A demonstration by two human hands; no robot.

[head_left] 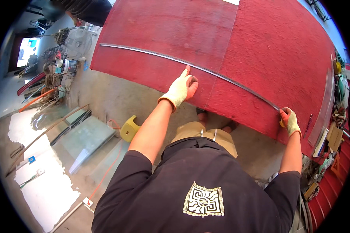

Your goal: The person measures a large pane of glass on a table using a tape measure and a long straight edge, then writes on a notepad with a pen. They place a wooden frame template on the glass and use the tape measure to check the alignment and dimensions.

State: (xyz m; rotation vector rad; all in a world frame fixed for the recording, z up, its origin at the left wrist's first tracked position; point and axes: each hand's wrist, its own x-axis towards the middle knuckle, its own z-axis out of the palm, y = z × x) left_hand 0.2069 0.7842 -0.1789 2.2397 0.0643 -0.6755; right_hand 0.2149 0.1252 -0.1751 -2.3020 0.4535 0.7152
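OK, my gloved right hand (289, 121) pinches the near end of a long measuring strip (217, 74). My gloved left hand (180, 89) has its index out, other fingers curled, tip by the strip's edge; can't tell if touching. Strip runs slantwise over the red tabletop (280, 42) and the clear sheet (159, 27) lying on it. Yellow stool (129, 129) below, left. Clutter (341, 88) past the right edge; can't tell containers apart.

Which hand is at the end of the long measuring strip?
The right hand: its fingers close on the right end of the measuring strip. The left hand is nearer mid-length, index finger extended.
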